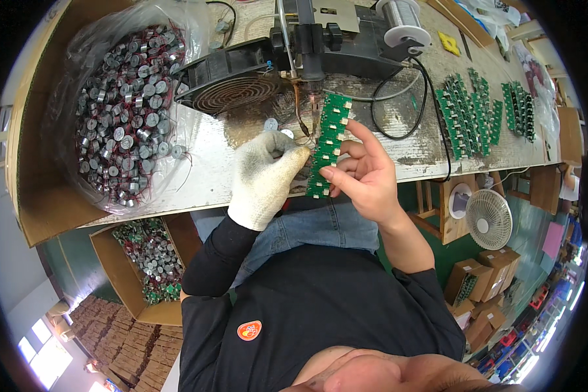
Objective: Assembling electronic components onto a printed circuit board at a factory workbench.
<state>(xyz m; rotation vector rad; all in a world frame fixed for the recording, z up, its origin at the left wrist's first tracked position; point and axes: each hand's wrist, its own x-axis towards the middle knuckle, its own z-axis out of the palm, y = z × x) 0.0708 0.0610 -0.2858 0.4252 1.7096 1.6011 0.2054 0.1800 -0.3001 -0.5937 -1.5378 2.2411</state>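
Observation:
My right hand [366,171], bare, grips a long green circuit board strip [328,147] between thumb and fingers, holding it upright below the soldering machine's tip [315,98]. Small white connectors run along the strip. My left hand [264,166], in a white knitted glove, is closed with thumb and fingertips at the strip's left edge; what they pinch is too small to make out. Just beyond the gloved fingers shows a round silver piece [287,133], partly covered. A small silver disc-shaped motor [270,124] lies on the worktable near it.
At left, a cardboard box [52,219] holds a plastic bag of small motors [127,124] with red wires. A black fan [235,91] and solder spool [404,23] stand behind my hands. Several board strips [467,117] lie at right, past a black cable [428,98]. Below left sits another box [137,313].

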